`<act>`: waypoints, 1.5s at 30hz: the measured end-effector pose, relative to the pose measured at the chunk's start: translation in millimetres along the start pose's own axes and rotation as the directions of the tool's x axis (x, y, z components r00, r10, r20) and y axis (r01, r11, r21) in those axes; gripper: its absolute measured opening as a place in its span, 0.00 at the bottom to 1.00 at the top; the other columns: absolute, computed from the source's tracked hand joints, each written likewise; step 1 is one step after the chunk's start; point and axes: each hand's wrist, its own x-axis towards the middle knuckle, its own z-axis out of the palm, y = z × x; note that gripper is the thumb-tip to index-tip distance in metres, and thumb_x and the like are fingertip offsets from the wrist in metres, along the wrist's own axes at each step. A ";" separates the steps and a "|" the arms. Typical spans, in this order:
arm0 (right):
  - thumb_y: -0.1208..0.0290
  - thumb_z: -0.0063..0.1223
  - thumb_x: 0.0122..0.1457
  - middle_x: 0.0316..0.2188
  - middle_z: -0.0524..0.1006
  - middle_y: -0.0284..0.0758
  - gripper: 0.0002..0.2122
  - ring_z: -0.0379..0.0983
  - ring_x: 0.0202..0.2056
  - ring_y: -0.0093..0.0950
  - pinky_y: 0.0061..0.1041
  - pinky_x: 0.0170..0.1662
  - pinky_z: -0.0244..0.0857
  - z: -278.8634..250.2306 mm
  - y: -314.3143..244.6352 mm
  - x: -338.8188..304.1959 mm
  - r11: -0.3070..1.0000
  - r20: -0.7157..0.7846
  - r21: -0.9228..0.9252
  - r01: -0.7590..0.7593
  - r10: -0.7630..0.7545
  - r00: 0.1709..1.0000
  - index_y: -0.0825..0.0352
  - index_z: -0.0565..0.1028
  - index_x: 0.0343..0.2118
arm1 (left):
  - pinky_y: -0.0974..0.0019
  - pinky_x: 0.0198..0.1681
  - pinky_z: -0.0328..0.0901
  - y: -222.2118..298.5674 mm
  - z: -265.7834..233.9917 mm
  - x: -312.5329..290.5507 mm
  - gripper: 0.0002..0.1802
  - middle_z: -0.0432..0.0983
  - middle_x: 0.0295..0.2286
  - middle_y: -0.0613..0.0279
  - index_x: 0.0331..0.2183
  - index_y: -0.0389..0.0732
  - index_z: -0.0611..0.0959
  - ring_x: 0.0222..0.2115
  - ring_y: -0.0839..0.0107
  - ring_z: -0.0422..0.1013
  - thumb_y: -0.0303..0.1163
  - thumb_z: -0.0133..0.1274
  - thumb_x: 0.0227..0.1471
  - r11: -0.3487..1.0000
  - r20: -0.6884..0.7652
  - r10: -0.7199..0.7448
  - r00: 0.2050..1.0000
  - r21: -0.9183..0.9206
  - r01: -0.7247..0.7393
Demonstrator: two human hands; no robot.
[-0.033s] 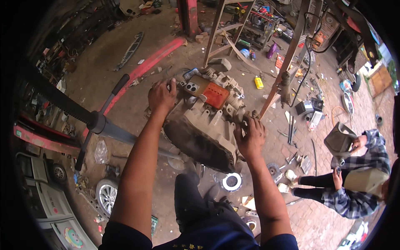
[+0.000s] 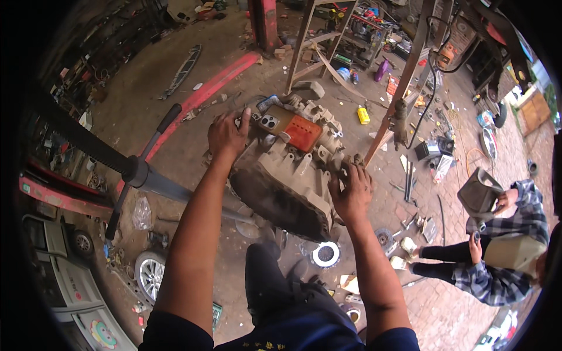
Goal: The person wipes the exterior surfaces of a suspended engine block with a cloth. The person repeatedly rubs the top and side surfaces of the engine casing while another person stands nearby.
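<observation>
A dusty metal gearbox [image 2: 295, 175] is raised in front of me, its dark, wide open end turned toward my body. My left hand [image 2: 227, 137] grips its far left side, fingers bent over the edge. On the right side, my right hand [image 2: 352, 192] curls its fingers over a protruding part of the casing. Both palms and the undersides of the grips are hidden. Between my hands a phone [image 2: 290, 127] in a brown and orange case lies on top of the gearbox, camera side up. Neither hand touches the phone.
A post with a cross handle [image 2: 140, 169] stands at left. Behind the gearbox are a wooden frame [image 2: 328, 38] and a yellow bottle [image 2: 363, 115]. A ring-shaped disc [image 2: 325, 255] and a wheel [image 2: 150, 275] lie nearby. At right a person holds a grey container [image 2: 479, 192].
The person at the right has shifted the grey container slightly. My hands, the gearbox and the phone stay practically where they were.
</observation>
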 end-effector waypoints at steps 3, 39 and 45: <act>0.63 0.62 0.53 0.38 0.78 0.40 0.18 0.73 0.45 0.41 0.41 0.54 0.62 0.1 0.6 -1.5 1.000 -0.020 0.012 0.016 -0.015 1.000 0.65 0.76 0.45 | 0.51 0.49 0.68 2.8 -6.4 -0.7 0.38 0.81 0.36 0.44 0.35 0.38 0.87 0.43 0.46 0.75 0.67 0.47 0.58 0.998 0.027 0.059 0.998 0.026 -0.060; 0.66 0.54 0.62 0.50 0.75 0.44 0.17 0.71 0.53 0.44 0.41 0.58 0.60 -5.7 -5.2 -3.1 0.993 -0.045 0.114 -0.044 0.049 0.998 0.67 0.75 0.51 | 0.50 0.53 0.67 3.7 -12.5 12.5 0.49 0.81 0.41 0.37 0.41 0.36 0.87 0.47 0.44 0.74 0.78 0.49 0.48 0.997 0.222 -0.073 0.972 0.029 0.068; 0.66 0.59 0.59 0.57 0.71 0.47 0.23 0.66 0.59 0.47 0.41 0.63 0.58 -22.7 -58.9 -19.8 0.873 -0.020 0.486 -0.035 0.051 0.999 0.67 0.71 0.57 | 0.48 0.48 0.71 23.5 -23.9 19.5 0.51 0.82 0.36 0.39 0.36 0.34 0.88 0.42 0.42 0.78 0.80 0.55 0.39 0.973 0.302 -0.218 0.928 -0.002 0.229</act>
